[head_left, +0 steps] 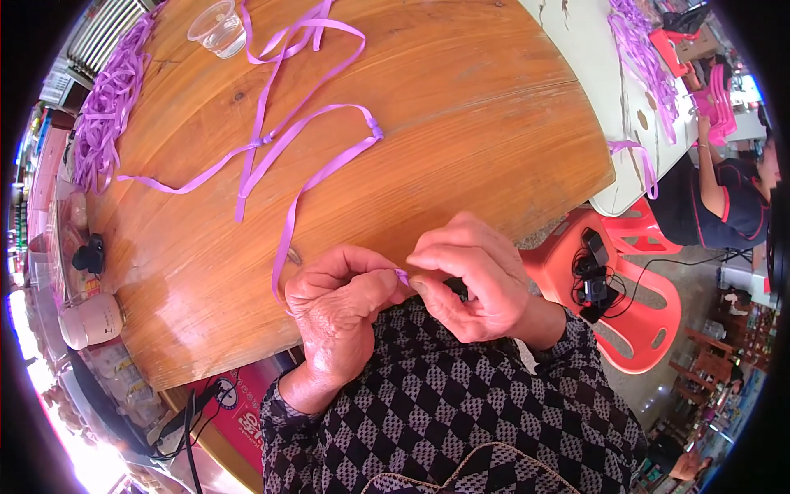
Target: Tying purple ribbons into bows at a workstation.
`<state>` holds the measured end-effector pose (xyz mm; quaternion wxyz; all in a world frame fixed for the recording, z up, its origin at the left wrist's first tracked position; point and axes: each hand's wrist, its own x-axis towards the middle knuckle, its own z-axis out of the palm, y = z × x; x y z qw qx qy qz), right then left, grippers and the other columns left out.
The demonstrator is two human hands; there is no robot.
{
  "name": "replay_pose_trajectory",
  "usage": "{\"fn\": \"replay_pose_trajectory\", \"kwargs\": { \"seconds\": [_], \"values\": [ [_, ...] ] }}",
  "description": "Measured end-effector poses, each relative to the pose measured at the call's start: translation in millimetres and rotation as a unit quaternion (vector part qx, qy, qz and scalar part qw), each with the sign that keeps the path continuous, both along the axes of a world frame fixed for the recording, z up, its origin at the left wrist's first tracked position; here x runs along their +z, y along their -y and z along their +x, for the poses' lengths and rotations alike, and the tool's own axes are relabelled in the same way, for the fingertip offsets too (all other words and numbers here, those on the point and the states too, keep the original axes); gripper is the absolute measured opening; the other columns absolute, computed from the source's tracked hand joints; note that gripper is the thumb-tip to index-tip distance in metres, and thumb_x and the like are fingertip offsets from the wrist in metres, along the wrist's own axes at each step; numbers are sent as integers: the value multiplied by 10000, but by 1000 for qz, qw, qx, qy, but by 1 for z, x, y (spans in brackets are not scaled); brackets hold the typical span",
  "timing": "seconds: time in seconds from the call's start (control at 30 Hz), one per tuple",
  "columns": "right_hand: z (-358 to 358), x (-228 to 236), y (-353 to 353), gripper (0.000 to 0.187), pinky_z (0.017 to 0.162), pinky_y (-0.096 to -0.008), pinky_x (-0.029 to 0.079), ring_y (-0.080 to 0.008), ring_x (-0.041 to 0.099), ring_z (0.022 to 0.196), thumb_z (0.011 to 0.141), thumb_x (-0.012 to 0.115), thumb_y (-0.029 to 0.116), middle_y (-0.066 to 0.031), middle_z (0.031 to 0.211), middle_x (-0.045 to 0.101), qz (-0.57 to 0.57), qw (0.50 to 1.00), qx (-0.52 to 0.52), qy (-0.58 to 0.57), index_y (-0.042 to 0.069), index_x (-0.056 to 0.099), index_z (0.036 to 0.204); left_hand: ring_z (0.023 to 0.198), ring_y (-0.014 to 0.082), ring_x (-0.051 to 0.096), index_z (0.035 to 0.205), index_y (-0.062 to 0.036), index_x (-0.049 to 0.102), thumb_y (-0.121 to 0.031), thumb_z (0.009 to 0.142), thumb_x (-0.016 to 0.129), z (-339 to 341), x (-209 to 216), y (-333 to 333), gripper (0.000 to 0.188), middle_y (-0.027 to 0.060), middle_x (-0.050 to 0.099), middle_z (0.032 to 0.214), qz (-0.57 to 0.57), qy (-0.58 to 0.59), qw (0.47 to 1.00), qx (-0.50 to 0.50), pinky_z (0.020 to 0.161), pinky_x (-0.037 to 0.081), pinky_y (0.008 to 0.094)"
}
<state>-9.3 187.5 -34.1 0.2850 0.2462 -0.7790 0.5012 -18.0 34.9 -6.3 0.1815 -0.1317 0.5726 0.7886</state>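
At the table's near edge, my left hand (pixel 341 300) pinches a narrow purple ribbon (pixel 288 239) between thumb and forefinger. A small knotted or folded bit of it (pixel 401 277) sticks out past those fingertips. Close against this bit, my right hand (pixel 477 280) has its thumb and forefinger curled together in a pinch; how much ribbon lies between them is mostly hidden. From my left hand the ribbon runs up onto the wooden table (pixel 461 123). There it loops back and forth, with small darker purple knots (pixel 374 132) along it.
A clear plastic cup (pixel 220 31) stands at the far left, by a heap of purple ribbon (pixel 111 115). More ribbon (pixel 642 49) lies on a white table (pixel 613 193) at right, where another person (pixel 720 198) sits. A red stool (pixel 634 321) holds black cables. A lidded jar (pixel 92 319) is at left.
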Motion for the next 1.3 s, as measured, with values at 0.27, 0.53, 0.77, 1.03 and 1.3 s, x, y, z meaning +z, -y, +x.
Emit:
{"fn": "replay_pose_trajectory", "kwargs": {
  "seconds": [0.27, 0.53, 0.77, 1.03, 1.3],
  "values": [
    [-2, -3, 4, 309, 464, -286, 371, -214, 491, 545, 593, 634, -133, -87, 749, 561, 15, 999, -5, -30, -6, 559, 865, 553, 63, 535, 747, 45, 597, 43, 740, 581, -2, 0, 7, 18, 62, 621, 660, 10, -8, 998, -58, 489, 384, 167],
    [-6, 5, -5, 300, 457, -287, 363, -197, 474, 535, 565, 607, -150, -70, 727, 561, -41, 987, 126, 87, 0, 566, 822, 589, 50, 544, 735, 32, 623, 2, 754, 624, -14, 8, 17, 35, 27, 614, 650, -132, -35, 976, -172, 531, 418, 167],
    [-6, 2, -5, 297, 452, -283, 363, -196, 479, 541, 572, 602, -138, -75, 731, 565, -29, 990, 109, 86, 9, 566, 827, 567, 43, 531, 731, 26, 630, 10, 730, 641, -19, 13, 17, 20, 28, 614, 642, -128, -1, 972, -197, 510, 402, 168],
    [-8, -4, 2, 295, 434, -288, 354, -202, 467, 516, 546, 591, -153, -82, 704, 538, 6, 998, 58, -7, -8, 551, 800, 547, 67, 520, 686, 54, 610, 58, 692, 572, -12, 6, 9, 38, 60, 607, 635, -38, 14, 994, -103, 486, 393, 187],
    [-5, -7, 8, 211, 427, -277, 354, -194, 467, 503, 630, 602, -116, -87, 718, 547, 46, 991, -21, -122, -14, 548, 807, 476, 91, 466, 665, 75, 585, 58, 663, 564, -11, 3, 8, 28, 106, 589, 609, 75, 57, 994, -61, 455, 367, 205]
  ]
}}
